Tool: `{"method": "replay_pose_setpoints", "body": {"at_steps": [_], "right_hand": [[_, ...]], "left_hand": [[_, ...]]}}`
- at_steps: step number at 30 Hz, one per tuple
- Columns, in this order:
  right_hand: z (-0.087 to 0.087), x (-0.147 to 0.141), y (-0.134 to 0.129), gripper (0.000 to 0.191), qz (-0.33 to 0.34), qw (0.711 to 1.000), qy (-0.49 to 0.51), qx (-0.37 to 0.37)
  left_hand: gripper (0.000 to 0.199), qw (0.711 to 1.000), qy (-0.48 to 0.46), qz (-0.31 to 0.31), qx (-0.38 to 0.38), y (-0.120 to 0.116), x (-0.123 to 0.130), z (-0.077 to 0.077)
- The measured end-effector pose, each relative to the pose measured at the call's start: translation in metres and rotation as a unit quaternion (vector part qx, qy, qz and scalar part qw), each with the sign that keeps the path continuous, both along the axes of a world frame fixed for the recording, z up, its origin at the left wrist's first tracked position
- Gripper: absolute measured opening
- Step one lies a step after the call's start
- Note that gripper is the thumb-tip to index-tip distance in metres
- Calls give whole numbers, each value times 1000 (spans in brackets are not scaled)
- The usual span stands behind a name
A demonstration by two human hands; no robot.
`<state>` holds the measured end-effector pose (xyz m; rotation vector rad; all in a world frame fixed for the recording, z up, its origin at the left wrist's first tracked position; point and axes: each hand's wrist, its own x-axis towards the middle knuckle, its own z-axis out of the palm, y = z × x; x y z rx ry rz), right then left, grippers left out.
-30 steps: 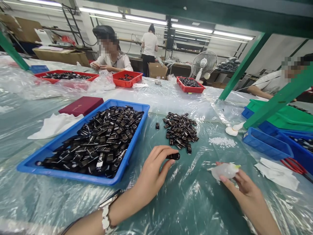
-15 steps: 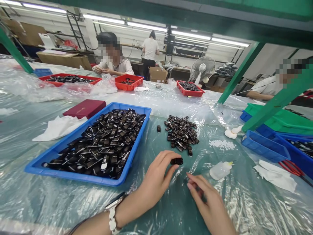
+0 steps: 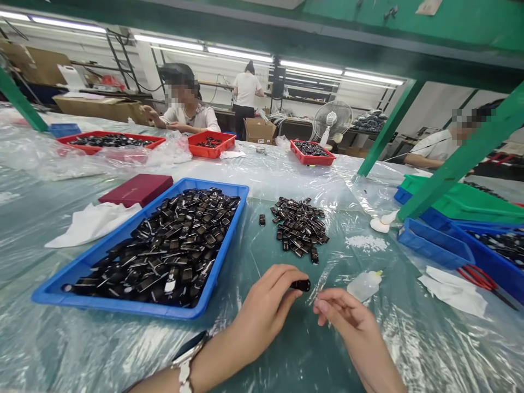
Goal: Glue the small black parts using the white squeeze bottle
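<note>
Over the green, plastic-covered table point(image 3: 278, 360): one small black piece point(image 3: 302, 285), pinched between thumb and fingers of the left hand point(image 3: 266, 303), its free end pointing right. Right hand point(image 3: 347, 319) just beside it, apart from the piece; fingertips drawn close to the thumb, too small a view to tell whether they grip anything. Beyond both, a loose pile point(image 3: 301, 226) of similar black pieces, a lone piece point(image 3: 262, 220) to its left. Behind the right hand, a squeeze bottle point(image 3: 364, 285) on its side; farther off, scattered white bits point(image 3: 366, 243). Leftward, a blue tray point(image 3: 123, 309) heaped with black pieces, maroon box point(image 3: 137, 188) beside it.
</note>
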<state>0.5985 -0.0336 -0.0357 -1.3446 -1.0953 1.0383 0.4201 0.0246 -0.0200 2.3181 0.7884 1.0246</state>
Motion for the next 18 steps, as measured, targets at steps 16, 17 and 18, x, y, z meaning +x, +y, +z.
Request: {"method": "replay_pose_setpoints", "body": {"at_steps": [16, 17, 18], "right_hand": [[21, -12, -8, 31, 26, 973, 224, -49], [21, -13, -9, 32, 30, 968, 241, -57], [21, -14, -9, 33, 32, 965, 252, -65]], "left_hand": [[24, 991, 46, -73, 106, -4, -1, 5], [24, 990, 51, -76, 109, -4, -2, 5], [25, 989, 59, -79, 115, -4, -4, 5]]}}
